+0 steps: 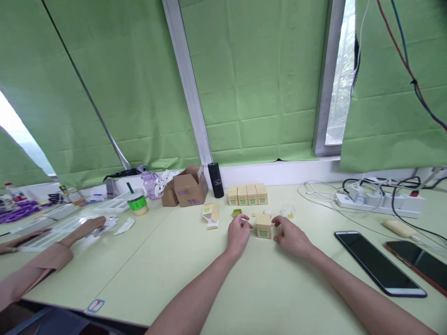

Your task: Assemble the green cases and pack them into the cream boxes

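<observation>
A small closed tan cardboard box (263,226) with a green-and-white label stands upright on the table between my hands. Just left of it is my left hand (239,233), fingers loosely curved and apart, with a small gap to the box. On the other side, my right hand (290,236) has thumb and forefinger spread close to the box, holding nothing that I can see. Behind my left hand lies a small green item (237,212). A clear round container (288,212) with something yellow in it sits behind my right hand.
Several matching boxes (247,195) form a row behind. An opened box (210,215) lies to the left. A black bottle (215,180) and cardboard carton (190,188) stand near the wall. Phones (379,261) and a power strip (379,204) are right; a co-worker's hand (87,228) is left.
</observation>
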A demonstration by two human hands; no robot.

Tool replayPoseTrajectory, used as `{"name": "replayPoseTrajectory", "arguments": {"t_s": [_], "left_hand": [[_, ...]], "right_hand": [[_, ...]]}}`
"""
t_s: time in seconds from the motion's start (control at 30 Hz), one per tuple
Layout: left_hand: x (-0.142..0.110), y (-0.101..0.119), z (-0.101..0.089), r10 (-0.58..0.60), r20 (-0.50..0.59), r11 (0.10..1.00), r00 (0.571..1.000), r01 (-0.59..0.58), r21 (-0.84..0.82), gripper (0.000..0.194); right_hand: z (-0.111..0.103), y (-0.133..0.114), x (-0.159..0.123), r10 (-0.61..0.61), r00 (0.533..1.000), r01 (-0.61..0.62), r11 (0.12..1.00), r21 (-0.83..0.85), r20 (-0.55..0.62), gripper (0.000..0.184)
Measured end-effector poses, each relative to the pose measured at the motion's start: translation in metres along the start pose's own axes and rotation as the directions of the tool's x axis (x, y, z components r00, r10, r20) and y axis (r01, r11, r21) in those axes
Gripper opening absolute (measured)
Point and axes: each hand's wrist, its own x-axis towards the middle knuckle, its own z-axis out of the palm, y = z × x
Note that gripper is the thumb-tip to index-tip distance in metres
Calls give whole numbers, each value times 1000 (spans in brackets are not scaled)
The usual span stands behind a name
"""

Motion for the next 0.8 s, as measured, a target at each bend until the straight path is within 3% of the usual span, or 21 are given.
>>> {"name": "replayPoseTrajectory", "arguments": {"t_s": [0.1, 0.27, 0.4, 0.53, 0.67, 0.8], "left_hand": [[1, -2, 0, 0, -20, 1000, 1000, 0, -17, 17], [1, -2, 0, -1, -23, 1000, 1000, 1, -14, 17], [2, -2, 1, 3, -21, 1000, 1000, -3, -7, 18], [2, -1, 2, -2, -18, 1000, 1000, 2, -5, 17], [1, -2, 3, -9, -2, 1000, 1000, 9, 1, 17], [0, -3, 4, 1, 10, 1000, 1000, -1, 5, 19]], "right_hand": [[2, -6, -1, -33, 999, 37, 993, 114, -40, 53], [5, -21, 5, -123, 978, 153, 972, 180, -166, 62], [1, -33, 16, -116, 989, 131, 972, 193, -87, 56], [-15, -38, 37, -98, 995, 93, 979, 183, 14, 61], [-41, -33, 73, -56, 995, 66, 989, 131, -80, 55], [-64, -16, 114, 53, 981, -42, 997, 59, -187, 51]]}}
